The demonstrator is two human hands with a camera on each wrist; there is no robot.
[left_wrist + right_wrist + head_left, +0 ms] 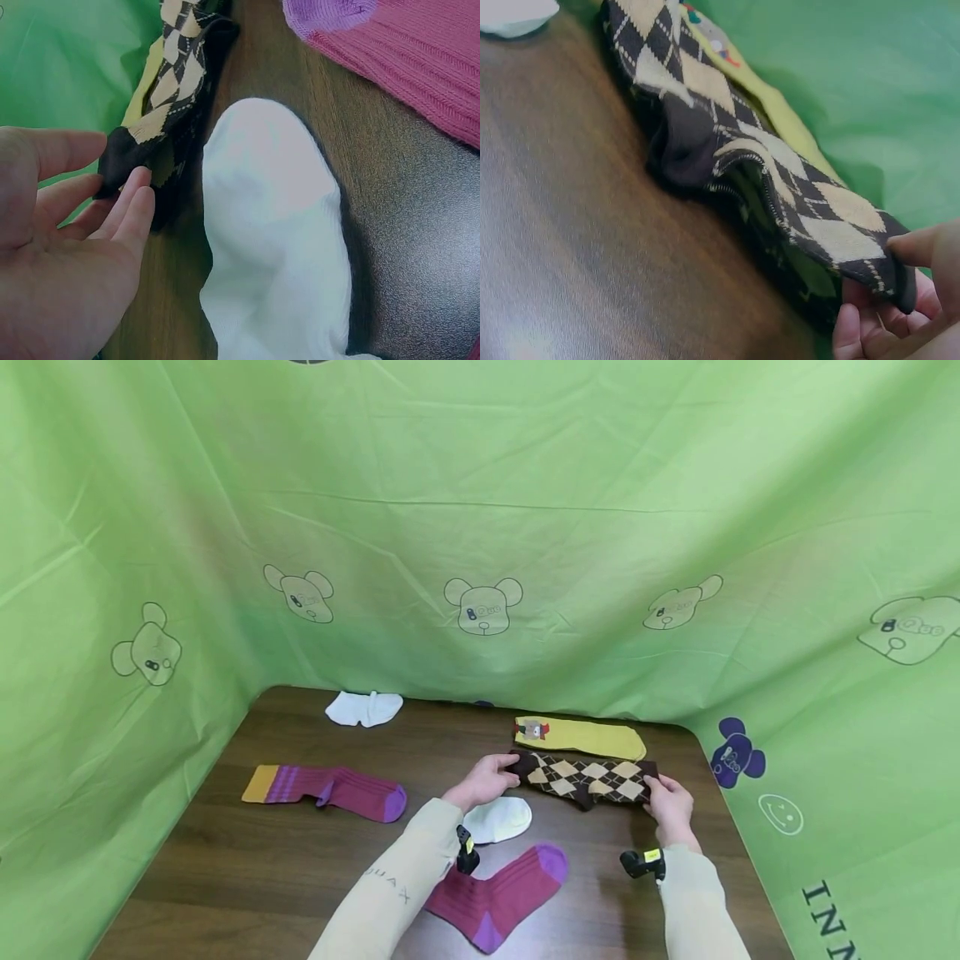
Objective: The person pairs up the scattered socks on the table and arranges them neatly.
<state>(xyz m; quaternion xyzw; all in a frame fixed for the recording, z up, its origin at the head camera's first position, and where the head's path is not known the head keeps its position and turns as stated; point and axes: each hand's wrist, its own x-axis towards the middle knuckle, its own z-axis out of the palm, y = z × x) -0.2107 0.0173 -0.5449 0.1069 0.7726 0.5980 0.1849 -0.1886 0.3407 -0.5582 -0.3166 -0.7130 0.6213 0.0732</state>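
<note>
A dark brown argyle sock (588,777) with cream and tan diamonds stretches between both hands at the right of the table. My left hand (486,779) pinches its dark toe between thumb and fingers, plain in the left wrist view. At the other end, my right hand (670,806) grips the cuff, thumb on top and fingers beneath, as the right wrist view shows. The sock's heel (686,142) sags toward me at mid-length. Just behind it lies a yellow sock (588,739) with an animal figure. A white sock (274,225) lies close beside my left hand.
On the wooden table (187,877), a magenta sock (517,893) with purple heel and toe lies partly under my left forearm. Another magenta sock (337,789) with an orange cuff lies at left. White socks (363,708) sit at the back left. Green cloth (480,527) hangs around the table.
</note>
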